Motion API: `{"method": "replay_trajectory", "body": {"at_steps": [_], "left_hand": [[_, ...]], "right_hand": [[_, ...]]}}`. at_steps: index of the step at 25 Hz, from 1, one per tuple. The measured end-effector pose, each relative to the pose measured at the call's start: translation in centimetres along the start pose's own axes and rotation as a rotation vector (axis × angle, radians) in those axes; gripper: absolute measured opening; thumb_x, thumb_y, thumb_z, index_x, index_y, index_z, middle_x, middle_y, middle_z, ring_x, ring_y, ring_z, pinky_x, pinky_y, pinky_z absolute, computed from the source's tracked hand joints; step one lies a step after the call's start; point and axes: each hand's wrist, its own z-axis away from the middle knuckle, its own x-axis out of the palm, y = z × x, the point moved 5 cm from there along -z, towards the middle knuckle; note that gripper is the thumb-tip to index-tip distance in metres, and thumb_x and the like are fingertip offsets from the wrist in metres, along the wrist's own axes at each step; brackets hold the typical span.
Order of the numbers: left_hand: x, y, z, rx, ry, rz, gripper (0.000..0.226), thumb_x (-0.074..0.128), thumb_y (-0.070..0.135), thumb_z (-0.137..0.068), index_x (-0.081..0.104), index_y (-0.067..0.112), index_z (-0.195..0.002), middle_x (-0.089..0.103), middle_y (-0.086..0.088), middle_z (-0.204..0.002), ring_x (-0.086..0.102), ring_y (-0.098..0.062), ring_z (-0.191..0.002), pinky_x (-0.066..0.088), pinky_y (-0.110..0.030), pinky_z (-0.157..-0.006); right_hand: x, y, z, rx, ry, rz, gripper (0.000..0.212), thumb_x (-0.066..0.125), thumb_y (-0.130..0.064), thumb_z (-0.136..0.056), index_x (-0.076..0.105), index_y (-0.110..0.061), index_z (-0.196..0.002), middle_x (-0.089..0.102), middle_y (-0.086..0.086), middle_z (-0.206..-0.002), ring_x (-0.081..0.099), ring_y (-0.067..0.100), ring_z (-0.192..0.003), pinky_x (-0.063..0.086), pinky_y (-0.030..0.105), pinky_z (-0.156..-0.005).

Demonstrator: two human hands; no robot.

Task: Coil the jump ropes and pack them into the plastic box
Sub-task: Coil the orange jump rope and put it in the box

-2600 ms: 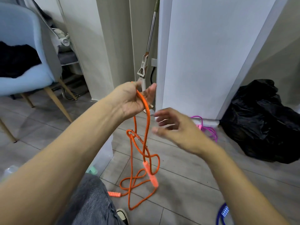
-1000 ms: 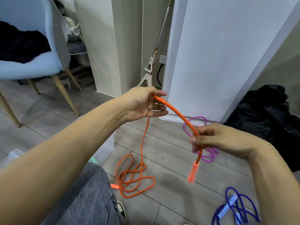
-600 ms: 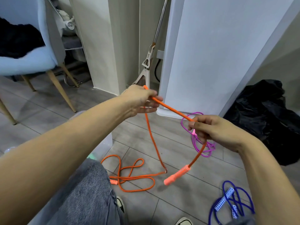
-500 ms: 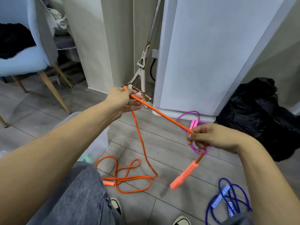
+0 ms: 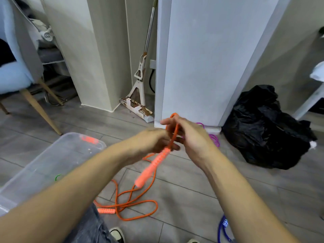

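Observation:
My left hand (image 5: 154, 142) and my right hand (image 5: 189, 137) are close together in mid-frame, both gripping the orange jump rope (image 5: 172, 132). A short loop of it sticks up above my fingers. One orange handle (image 5: 152, 166) hangs down from my hands. The remaining cord lies in loose loops on the floor (image 5: 133, 204) with the second orange handle (image 5: 106, 210) beside my knee. The clear plastic box (image 5: 43, 165) stands at my left, something orange and something green showing through it. A purple rope (image 5: 213, 137) lies behind my right hand; a blue rope (image 5: 223, 228) lies at the lower right.
A black plastic bag (image 5: 266, 128) sits on the floor at the right. A mop (image 5: 140, 85) leans in the gap between two wall columns. A light blue chair (image 5: 17, 67) with wooden legs stands at the left. Grey floor tiles stretch between them.
My hands, which held the cord stretched apart, have come together, folding the rope into a short loop. The handle now hangs below both hands. The view tilted down, showing more of the box.

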Motion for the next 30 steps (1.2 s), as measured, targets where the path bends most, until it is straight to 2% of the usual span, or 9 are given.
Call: {"method": "replay_trajectory", "body": {"at_steps": [3, 6, 8, 11, 14, 19, 24, 28, 30], "left_hand": [[2.5, 0.1, 0.9, 0.18, 0.036, 0.039, 0.016, 0.049, 0.004, -0.092, 0.061, 0.004, -0.081, 0.056, -0.007, -0.056, 0.057, -0.024, -0.056, 0.054, -0.037, -0.069], [1.5, -0.4, 1.4, 0.17, 0.055, 0.047, 0.028, 0.038, 0.02, -0.106, 0.054, 0.008, -0.086, 0.028, 0.003, -0.05, 0.025, -0.012, -0.039, 0.038, -0.025, -0.046], [1.1, 0.1, 2.0, 0.181, 0.003, 0.058, 0.032, 0.034, 0.028, -0.107, 0.053, 0.008, -0.09, 0.025, 0.002, -0.053, 0.018, -0.011, -0.037, 0.028, -0.019, -0.04], [-0.8, 0.9, 2.1, 0.277, -0.013, 0.096, 0.034, 0.033, 0.027, -0.107, 0.055, 0.007, -0.09, 0.025, 0.0, -0.056, 0.016, -0.009, -0.036, 0.028, -0.018, -0.038], [-5.6, 1.6, 1.7, 0.392, 0.176, 0.275, 0.034, 0.032, 0.019, -0.107, 0.057, 0.003, -0.09, 0.031, 0.002, -0.055, 0.022, -0.009, -0.036, 0.039, -0.024, -0.043], [-13.4, 0.6, 0.8, 0.36, 0.511, 0.526, 0.032, 0.034, 0.013, -0.104, 0.061, 0.003, -0.09, 0.038, -0.001, -0.06, 0.027, -0.008, -0.036, 0.034, -0.021, -0.04], [-8.0, -1.0, 0.2, 0.093, 0.355, 0.33, 0.026, 0.036, 0.005, -0.097, 0.061, 0.002, -0.091, 0.04, -0.005, -0.057, 0.028, -0.013, -0.036, 0.03, -0.02, -0.042], [-3.1, -0.3, 0.6, 0.115, 0.234, 0.345, 0.025, 0.036, 0.004, -0.097, 0.061, 0.004, -0.092, 0.043, -0.004, -0.057, 0.029, -0.013, -0.038, 0.021, -0.018, -0.045], [-2.1, 0.0, 0.8, 0.159, 0.228, 0.33, 0.027, 0.039, 0.003, -0.098, 0.062, 0.006, -0.084, 0.047, -0.004, -0.058, 0.034, -0.012, -0.04, 0.02, -0.019, -0.045]], "right_hand": [[0.1, 0.5, 0.2, -0.086, 0.1, 0.257, 0.025, 0.057, -0.033, -0.097, 0.079, -0.022, -0.091, 0.07, 0.001, -0.081, 0.063, 0.017, -0.074, 0.047, 0.028, -0.064], [-2.0, 0.1, 0.3, -0.255, 0.364, 0.626, 0.023, 0.07, -0.045, -0.086, 0.062, -0.023, -0.09, 0.064, -0.007, -0.088, 0.06, 0.007, -0.082, 0.045, 0.027, -0.073], [-1.5, 0.0, 0.2, -0.335, 0.208, 0.472, 0.027, 0.062, -0.042, -0.094, 0.057, -0.015, -0.097, 0.062, -0.004, -0.092, 0.059, 0.006, -0.087, 0.047, 0.022, -0.083], [0.2, 1.1, 0.4, -0.157, -0.223, 0.235, 0.039, 0.042, -0.031, -0.106, 0.057, -0.006, -0.08, 0.047, 0.011, -0.061, 0.053, 0.024, -0.061, 0.053, 0.035, -0.074], [-2.6, 1.1, 0.2, -0.03, -0.294, 0.345, 0.032, 0.048, -0.024, -0.104, 0.061, -0.008, -0.08, 0.028, 0.004, -0.054, 0.034, 0.019, -0.044, 0.044, 0.031, -0.052], [-9.1, -1.2, 2.1, 0.003, -0.174, 0.414, 0.029, 0.051, -0.023, -0.1, 0.065, -0.003, -0.086, 0.033, 0.006, -0.058, 0.03, 0.016, -0.044, 0.025, 0.027, -0.047], [-5.6, -2.5, 2.6, -0.158, 0.043, 0.303, 0.03, 0.042, -0.018, -0.105, 0.058, -0.004, -0.084, 0.022, 0.008, -0.06, 0.018, 0.008, -0.041, 0.016, 0.014, -0.039], [1.0, -0.1, 2.4, -0.283, -0.02, 0.522, 0.03, 0.044, -0.021, -0.105, 0.054, -0.019, -0.077, 0.04, -0.009, -0.046, 0.032, 0.004, -0.042, 0.026, 0.019, -0.046], [2.4, 0.4, 2.6, -0.341, 0.017, 0.665, 0.027, 0.044, -0.028, -0.104, 0.052, -0.026, -0.078, 0.055, -0.018, -0.057, 0.045, 0.004, -0.052, 0.03, 0.02, -0.052]]}}
